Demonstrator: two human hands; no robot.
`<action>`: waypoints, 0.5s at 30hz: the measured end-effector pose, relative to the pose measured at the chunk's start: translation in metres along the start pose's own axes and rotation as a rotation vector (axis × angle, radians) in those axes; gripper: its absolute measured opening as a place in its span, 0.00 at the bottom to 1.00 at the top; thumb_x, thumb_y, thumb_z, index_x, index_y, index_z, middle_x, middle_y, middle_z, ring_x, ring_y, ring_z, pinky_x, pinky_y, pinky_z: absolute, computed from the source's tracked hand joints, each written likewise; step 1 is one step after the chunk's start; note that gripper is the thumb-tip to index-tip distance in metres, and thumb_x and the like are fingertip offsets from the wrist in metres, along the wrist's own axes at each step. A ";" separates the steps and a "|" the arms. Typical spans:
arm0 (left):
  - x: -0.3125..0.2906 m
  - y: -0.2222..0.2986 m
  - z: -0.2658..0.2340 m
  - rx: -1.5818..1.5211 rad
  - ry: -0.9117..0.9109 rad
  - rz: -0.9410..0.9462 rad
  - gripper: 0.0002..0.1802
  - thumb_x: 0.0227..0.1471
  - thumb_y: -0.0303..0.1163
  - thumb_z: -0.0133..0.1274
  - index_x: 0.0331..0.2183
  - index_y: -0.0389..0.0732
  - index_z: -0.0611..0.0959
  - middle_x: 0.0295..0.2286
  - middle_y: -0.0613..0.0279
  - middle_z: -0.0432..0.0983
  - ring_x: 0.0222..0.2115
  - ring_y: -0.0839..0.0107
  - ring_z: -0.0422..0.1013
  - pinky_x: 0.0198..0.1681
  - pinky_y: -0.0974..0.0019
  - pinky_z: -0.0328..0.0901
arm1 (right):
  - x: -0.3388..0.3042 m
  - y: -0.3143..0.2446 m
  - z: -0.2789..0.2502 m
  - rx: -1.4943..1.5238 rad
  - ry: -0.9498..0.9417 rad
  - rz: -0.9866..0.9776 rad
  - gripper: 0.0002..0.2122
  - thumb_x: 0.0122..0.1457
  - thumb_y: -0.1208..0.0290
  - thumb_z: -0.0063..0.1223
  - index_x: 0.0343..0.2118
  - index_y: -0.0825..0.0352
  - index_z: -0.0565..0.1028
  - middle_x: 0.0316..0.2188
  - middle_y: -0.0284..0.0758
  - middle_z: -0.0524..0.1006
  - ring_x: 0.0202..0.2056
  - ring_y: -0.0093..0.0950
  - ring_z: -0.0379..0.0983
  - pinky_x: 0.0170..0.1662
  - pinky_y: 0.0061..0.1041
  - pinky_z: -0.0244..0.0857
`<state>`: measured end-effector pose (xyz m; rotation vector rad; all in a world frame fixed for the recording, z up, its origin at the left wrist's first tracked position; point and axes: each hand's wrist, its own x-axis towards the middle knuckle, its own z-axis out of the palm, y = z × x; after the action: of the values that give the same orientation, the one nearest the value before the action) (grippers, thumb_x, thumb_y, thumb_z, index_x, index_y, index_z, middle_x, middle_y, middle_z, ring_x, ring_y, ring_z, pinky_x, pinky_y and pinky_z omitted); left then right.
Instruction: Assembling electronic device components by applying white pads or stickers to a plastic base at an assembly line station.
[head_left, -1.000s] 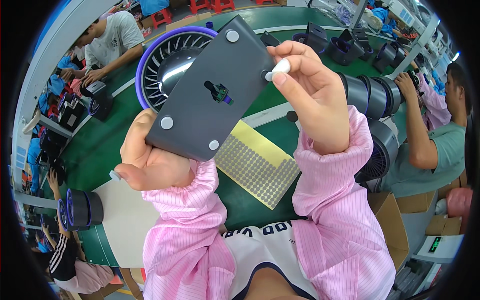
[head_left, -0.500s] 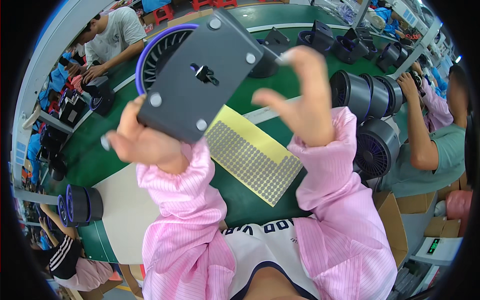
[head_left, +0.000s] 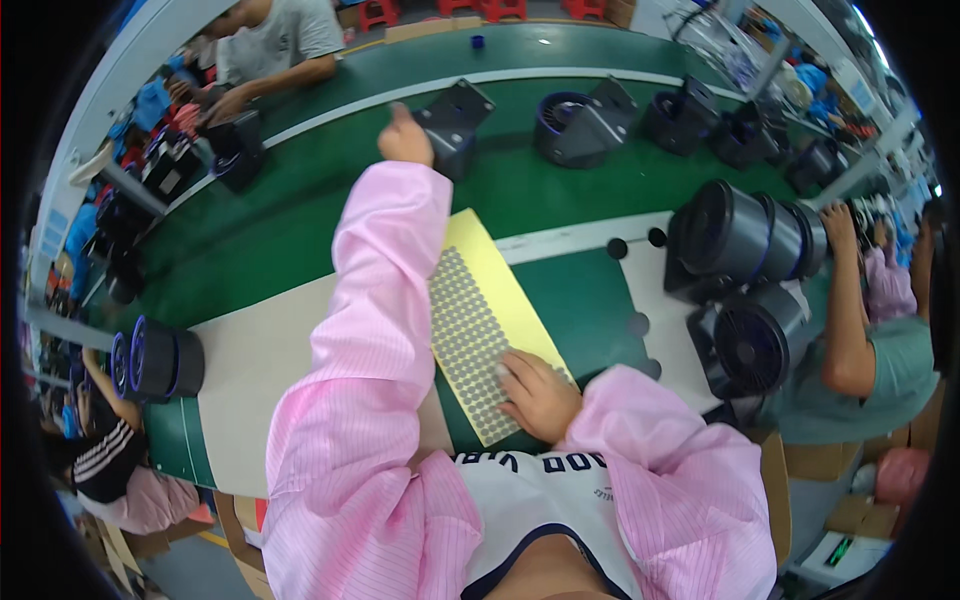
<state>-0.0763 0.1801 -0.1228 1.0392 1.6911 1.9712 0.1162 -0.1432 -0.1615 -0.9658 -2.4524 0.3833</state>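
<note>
My left hand (head_left: 406, 138) reaches out over the green bench, right beside a dark grey fan unit (head_left: 455, 125) with a flat base plate. A finger stands stretched out, apart from the plate; the other fingers are partly hidden and blurred. In front of me lies a yellow backing sheet (head_left: 497, 290) with rows of small round grey stickers (head_left: 465, 310). On its near right part rests my right hand (head_left: 543, 397), fingertips bent down onto the stickers and thumb apart from them. No loose sticker can be made out in it.
More fan units (head_left: 585, 125) line the far bench. Stacked fans (head_left: 740, 235) stand at the right, near a co-worker's arm (head_left: 850, 300). Black round pads (head_left: 617, 248) lie beside them. Two purple-rimmed fans (head_left: 160, 358) stand at the left; another person (head_left: 280, 50) works across the bench.
The fan unit that my left hand held up close now stands on the far bench, with that hand beside it. My right hand has come down from the air onto the sticker sheet.
</note>
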 end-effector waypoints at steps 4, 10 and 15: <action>0.026 -0.020 -0.015 -0.003 -0.166 0.242 0.26 0.51 0.47 0.41 0.21 0.33 0.78 0.22 0.45 0.73 0.27 0.52 0.68 0.35 0.59 0.61 | -0.018 0.007 -0.011 -0.053 0.008 0.075 0.18 0.42 0.73 0.53 0.38 0.73 0.68 0.39 0.43 0.68 0.40 0.39 0.66 0.41 0.32 0.63; 0.211 -0.068 -0.112 0.565 0.609 0.472 0.24 0.42 0.46 0.51 0.31 0.32 0.74 0.32 0.43 0.70 0.34 0.50 0.66 0.41 0.53 0.59 | -0.018 0.008 -0.019 -0.076 0.056 0.157 0.13 0.41 0.77 0.51 0.33 0.73 0.71 0.34 0.43 0.70 0.36 0.40 0.68 0.37 0.33 0.64; 0.278 -0.092 -0.131 0.943 0.388 0.215 0.40 0.32 0.56 0.57 0.36 0.27 0.73 0.36 0.40 0.70 0.38 0.48 0.67 0.42 0.55 0.61 | -0.025 0.025 -0.017 -0.126 0.054 0.089 0.13 0.39 0.81 0.48 0.33 0.74 0.72 0.31 0.43 0.71 0.34 0.39 0.69 0.37 0.31 0.66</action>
<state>-0.3746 0.2970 -0.1293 1.1818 2.9737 1.5144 0.1553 -0.1416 -0.1654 -1.1257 -2.4145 0.2314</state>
